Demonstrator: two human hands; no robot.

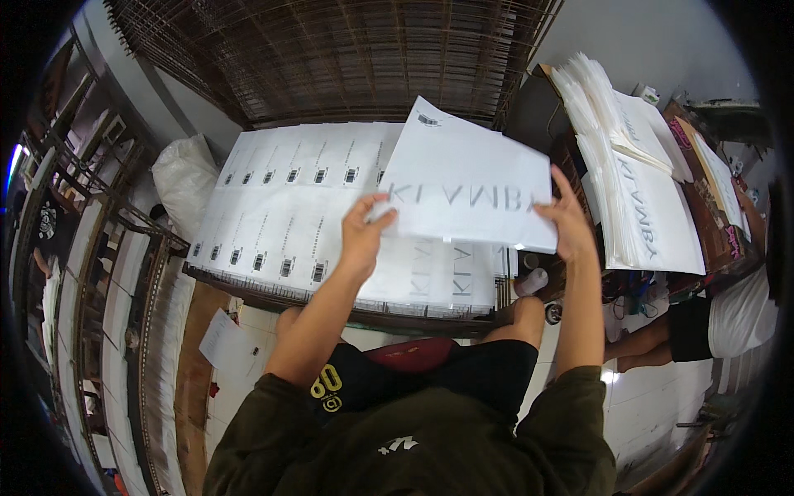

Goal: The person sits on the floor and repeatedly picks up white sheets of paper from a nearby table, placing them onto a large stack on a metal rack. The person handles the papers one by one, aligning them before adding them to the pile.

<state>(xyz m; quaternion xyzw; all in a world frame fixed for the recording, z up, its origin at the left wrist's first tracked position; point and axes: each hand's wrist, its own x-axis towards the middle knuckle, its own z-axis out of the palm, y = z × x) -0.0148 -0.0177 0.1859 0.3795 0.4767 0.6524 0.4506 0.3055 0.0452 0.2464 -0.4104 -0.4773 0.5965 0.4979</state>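
Observation:
Between my two hands a white printed sheet [463, 161] is raised over the work surface, tilted, with large grey lettering along its near part and a small barcode at its far corner. Whether it is paper or a flat bag I cannot tell. My left hand [364, 236] pinches its near left edge. At the right edge, my right hand [571, 219] grips it with the thumb on top. Beneath and to the left lie overlapping rows of similar white sheets [285, 202], barcodes showing. More lettered sheets [434, 277] lie just below the raised one.
Rusty wire racks [331, 58] stand upright behind the sheets. On the right is a thick stack of white sheets [649, 215]; another person [744, 322] is beside it. A white sack [184, 178] and long racks [124, 331] are at left. A loose sheet [222, 339] lies low at left.

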